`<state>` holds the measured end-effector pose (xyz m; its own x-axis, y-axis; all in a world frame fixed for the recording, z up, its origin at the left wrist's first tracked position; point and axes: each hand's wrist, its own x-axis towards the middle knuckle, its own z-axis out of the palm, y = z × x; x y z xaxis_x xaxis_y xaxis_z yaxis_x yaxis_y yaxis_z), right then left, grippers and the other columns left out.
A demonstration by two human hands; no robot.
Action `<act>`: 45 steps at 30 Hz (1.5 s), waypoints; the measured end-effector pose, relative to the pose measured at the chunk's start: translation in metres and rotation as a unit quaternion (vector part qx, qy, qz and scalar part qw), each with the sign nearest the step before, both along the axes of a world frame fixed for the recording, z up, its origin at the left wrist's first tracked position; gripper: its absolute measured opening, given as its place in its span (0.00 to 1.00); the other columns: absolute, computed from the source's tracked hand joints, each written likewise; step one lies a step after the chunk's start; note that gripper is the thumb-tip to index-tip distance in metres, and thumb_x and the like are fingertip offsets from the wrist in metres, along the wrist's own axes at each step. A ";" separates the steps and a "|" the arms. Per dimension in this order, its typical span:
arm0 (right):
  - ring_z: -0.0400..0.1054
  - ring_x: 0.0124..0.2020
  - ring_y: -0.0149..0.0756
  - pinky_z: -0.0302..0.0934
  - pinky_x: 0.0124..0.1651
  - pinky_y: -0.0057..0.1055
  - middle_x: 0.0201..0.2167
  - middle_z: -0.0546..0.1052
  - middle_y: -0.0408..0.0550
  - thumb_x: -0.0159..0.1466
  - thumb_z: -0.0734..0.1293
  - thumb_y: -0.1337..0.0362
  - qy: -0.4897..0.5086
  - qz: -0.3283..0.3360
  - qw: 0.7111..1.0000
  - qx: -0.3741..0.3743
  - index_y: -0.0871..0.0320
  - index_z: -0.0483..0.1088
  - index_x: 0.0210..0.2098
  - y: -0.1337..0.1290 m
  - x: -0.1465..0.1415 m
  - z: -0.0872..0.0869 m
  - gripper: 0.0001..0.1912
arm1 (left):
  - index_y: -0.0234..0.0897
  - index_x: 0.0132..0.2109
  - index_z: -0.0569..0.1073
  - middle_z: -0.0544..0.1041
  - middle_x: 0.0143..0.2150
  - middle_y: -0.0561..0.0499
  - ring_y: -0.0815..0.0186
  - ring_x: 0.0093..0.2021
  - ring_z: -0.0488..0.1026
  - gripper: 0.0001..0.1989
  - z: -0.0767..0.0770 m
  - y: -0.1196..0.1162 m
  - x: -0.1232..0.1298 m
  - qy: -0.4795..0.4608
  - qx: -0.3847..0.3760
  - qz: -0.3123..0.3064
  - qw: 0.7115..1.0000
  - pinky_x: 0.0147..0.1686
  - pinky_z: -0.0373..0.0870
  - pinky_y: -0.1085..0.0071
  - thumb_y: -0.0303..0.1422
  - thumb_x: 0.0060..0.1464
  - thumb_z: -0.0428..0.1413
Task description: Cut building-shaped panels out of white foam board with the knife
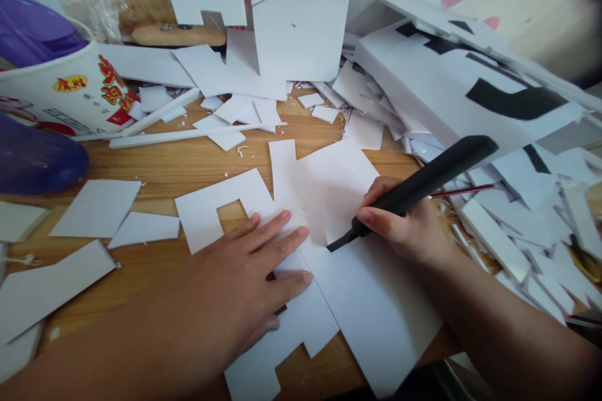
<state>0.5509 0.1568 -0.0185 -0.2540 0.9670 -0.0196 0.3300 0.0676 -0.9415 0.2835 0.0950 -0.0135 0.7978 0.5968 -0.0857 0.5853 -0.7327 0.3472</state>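
Note:
My right hand (407,229) is wrapped around the thick black handle of a craft knife (430,172). Its narrow dark blade points down and left, with the tip at the surface of a white foam board sheet (376,301). My left hand (249,272) lies flat with its fingers spread, fingertips around the seam between that sheet and a white cut-out board piece (200,213). This piece has a squared opening and stepped edges; the left hand covers its middle. Both boards lie on the wooden table (155,163).
White offcuts (96,207) lie at the left, with more heaped at the right around a white box-like piece (418,81). A paper cup (61,88) and a dark blue rounded object (37,156) stand at left. Upright white boards (301,31) are at the back.

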 end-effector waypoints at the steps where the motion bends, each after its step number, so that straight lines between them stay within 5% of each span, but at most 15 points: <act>1: 0.64 0.19 0.29 0.56 0.20 0.25 0.17 0.73 0.43 0.51 0.77 0.51 -0.001 0.001 1.000 -0.003 0.56 0.70 0.21 0.001 0.000 0.000 0.18 | 0.51 0.58 0.70 0.59 0.71 0.49 0.48 0.71 0.52 0.21 0.000 0.000 0.000 0.002 0.003 -0.002 1.000 0.65 0.57 0.45 0.33 0.58 0.58; 31: 0.59 0.17 0.27 0.51 0.18 0.26 0.16 0.71 0.41 0.55 0.75 0.54 0.005 -0.011 1.000 0.007 0.56 0.71 0.21 0.016 0.015 -0.005 0.15 | 0.50 0.58 0.72 0.60 0.70 0.47 0.45 0.69 0.55 0.20 -0.004 -0.002 -0.001 -0.007 0.031 -0.008 0.999 0.62 0.60 0.43 0.32 0.58 0.57; 45: 0.62 0.18 0.28 0.53 0.19 0.24 0.17 0.72 0.43 0.52 0.76 0.52 -0.008 0.034 0.999 0.036 0.58 0.71 0.21 0.027 0.017 0.002 0.18 | 0.53 0.58 0.72 0.60 0.70 0.52 0.49 0.70 0.54 0.20 -0.006 -0.002 -0.002 -0.026 0.019 0.013 0.999 0.67 0.55 0.51 0.38 0.59 0.59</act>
<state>0.5676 0.1838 -0.0164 -0.3184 0.9468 0.0456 0.3380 0.1583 -0.9277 0.2818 0.0932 -0.0192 0.7848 0.6193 -0.0226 0.5865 -0.7305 0.3498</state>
